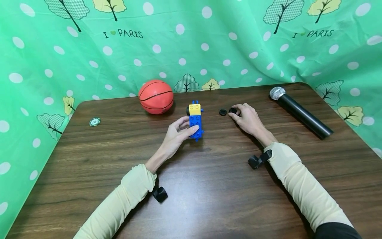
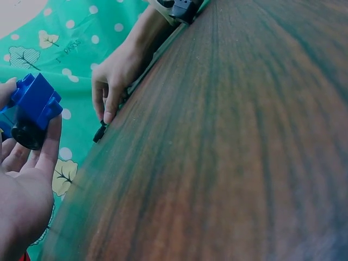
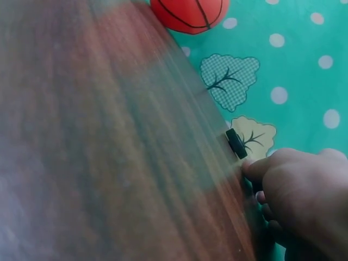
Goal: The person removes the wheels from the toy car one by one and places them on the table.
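A toy vehicle of blue and yellow bricks (image 1: pixel 195 120) stands in the middle of the brown table (image 1: pixel 209 189). My left hand (image 1: pixel 188 126) grips its left side, thumb on the blue base. In the left wrist view the blue brick (image 2: pixel 33 98) with a black wheel (image 2: pixel 26 136) under it sits between my fingers (image 2: pixel 51 144). My right hand (image 1: pixel 234 113) is to the right, its fingertips curled round a small black wheel (image 1: pixel 232 110) on the table. A second loose black wheel (image 1: pixel 222 112) (image 3: pixel 236 143) lies just left of those fingers (image 3: pixel 255 167).
An orange basketball (image 1: pixel 156 96) (image 3: pixel 189 13) sits behind and left of the toy. A black microphone (image 1: pixel 299 111) lies at the right. A green chip (image 1: pixel 95 121) lies far left. A green dotted cloth (image 1: pixel 191 49) hangs behind the table.
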`<state>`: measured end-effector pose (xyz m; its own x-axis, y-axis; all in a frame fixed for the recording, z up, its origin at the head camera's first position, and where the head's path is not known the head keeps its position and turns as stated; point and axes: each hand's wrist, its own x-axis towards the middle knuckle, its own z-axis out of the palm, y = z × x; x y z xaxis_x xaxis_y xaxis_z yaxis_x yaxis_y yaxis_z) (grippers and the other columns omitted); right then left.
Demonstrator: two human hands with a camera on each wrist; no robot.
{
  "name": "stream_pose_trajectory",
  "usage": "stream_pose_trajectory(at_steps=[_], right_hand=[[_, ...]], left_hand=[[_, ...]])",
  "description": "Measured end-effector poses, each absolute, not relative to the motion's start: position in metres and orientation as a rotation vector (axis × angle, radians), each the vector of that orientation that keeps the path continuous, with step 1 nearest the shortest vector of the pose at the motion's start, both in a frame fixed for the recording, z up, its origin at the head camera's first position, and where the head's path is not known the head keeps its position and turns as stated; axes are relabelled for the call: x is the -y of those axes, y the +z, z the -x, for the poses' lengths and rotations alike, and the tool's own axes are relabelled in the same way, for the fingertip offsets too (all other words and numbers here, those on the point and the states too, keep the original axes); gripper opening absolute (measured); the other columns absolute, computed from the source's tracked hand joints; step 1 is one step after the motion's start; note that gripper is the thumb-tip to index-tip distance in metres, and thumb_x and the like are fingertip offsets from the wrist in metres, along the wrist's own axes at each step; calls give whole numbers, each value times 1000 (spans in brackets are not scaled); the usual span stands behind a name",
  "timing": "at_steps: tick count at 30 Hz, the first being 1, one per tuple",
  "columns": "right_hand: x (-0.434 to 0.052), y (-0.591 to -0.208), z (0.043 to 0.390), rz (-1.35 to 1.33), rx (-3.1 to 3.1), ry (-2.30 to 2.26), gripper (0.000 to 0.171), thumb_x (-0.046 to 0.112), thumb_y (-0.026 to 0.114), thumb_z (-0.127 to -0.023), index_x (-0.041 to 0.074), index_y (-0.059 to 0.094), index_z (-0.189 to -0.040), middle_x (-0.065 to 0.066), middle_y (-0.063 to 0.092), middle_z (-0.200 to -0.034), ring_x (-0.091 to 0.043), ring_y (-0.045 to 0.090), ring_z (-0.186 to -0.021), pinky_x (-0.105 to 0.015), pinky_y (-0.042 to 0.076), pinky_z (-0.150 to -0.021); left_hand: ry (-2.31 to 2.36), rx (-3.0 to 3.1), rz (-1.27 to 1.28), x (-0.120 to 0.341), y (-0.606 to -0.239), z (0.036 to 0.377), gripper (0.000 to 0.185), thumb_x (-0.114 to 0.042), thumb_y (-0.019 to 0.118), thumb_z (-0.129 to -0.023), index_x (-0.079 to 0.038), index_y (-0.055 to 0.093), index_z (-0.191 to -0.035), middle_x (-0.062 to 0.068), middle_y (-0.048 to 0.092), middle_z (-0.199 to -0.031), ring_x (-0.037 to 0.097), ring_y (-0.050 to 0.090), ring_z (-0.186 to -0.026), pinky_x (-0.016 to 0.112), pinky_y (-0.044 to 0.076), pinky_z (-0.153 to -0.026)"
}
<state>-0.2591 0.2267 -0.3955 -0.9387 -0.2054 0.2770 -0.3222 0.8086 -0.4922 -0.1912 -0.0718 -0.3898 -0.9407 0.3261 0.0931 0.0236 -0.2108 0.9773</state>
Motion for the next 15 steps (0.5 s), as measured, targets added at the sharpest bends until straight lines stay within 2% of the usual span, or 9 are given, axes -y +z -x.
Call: stream_pose_trajectory(at_steps=[15], right_hand=[[-226, -393, 257, -416, 2805, 824, 36, 13, 64, -101, -10, 64, -129, -24, 60, -99, -38, 56, -93, -53, 44, -84]], left_hand=[[2255, -1840, -417, 72, -390, 191, 51, -13, 68, -95, 5, 53, -141, 16, 67, -119, 17, 69, -100, 28, 55, -85]])
